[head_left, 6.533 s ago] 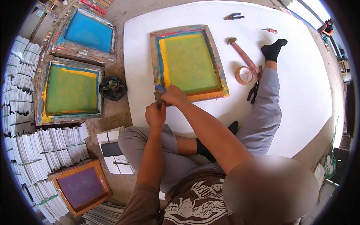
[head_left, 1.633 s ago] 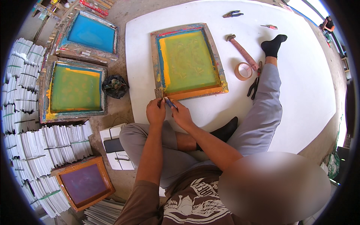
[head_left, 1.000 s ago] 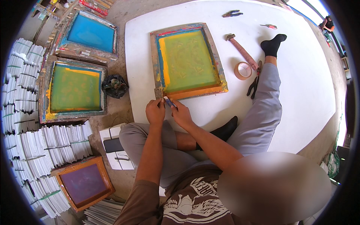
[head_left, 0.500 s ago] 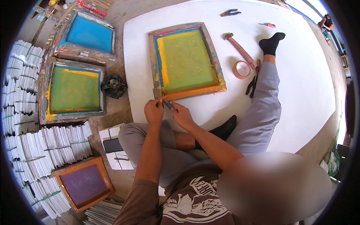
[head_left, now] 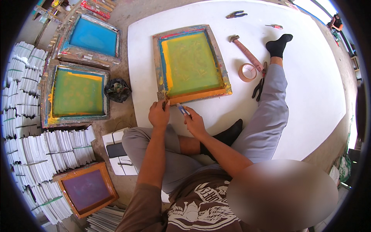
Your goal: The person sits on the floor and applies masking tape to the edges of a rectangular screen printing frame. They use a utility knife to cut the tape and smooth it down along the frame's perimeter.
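Both hands at green screen frame [head_left: 192, 63] corner: left hand [head_left: 159, 115] pinching it, right hand [head_left: 194, 122] gripping blue tool [head_left: 182, 110].

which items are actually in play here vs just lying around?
In use:
left hand on the near corner of the green-mesh screen frame
right hand holding a small blue tool

Lying about:
hammer
tape roll
pliers
green screen frame on the floor
blue screen frame
purple screen frame

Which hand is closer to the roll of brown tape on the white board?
Right. The right hand is left of and below the tape roll; the left hand, at the frame corner, is farther left.
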`<move>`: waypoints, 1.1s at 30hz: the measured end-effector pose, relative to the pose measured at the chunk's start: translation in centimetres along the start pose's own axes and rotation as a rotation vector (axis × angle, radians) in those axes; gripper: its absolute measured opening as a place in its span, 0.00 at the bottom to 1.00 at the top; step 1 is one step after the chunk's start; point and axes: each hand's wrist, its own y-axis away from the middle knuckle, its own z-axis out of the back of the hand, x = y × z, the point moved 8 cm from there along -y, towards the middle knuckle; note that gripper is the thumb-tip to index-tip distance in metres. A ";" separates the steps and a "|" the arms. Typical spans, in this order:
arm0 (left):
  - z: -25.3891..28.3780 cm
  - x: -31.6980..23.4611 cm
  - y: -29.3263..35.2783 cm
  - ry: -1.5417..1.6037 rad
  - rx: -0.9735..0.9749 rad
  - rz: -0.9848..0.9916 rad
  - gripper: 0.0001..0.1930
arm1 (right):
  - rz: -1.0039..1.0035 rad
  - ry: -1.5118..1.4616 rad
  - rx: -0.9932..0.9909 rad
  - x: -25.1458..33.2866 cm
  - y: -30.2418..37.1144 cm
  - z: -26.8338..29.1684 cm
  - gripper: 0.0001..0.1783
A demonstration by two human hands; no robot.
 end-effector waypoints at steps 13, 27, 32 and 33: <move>-1.3 3.7 -0.3 -0.058 -0.005 0.159 0.09 | 0.115 0.286 -0.022 0.2 0.2 0.5 0.21; 1.0 -3.4 0.5 -0.288 0.083 -0.408 0.05 | 0.088 0.377 0.004 1.7 -3.3 -1.0 0.32; 0.0 -4.2 -0.4 -0.460 0.211 -0.402 0.03 | 0.058 0.365 -0.021 1.8 -3.1 -0.7 0.33; -0.1 -4.6 -0.4 -0.477 0.228 -0.410 0.02 | 0.057 0.363 -0.016 1.7 -3.2 -0.6 0.33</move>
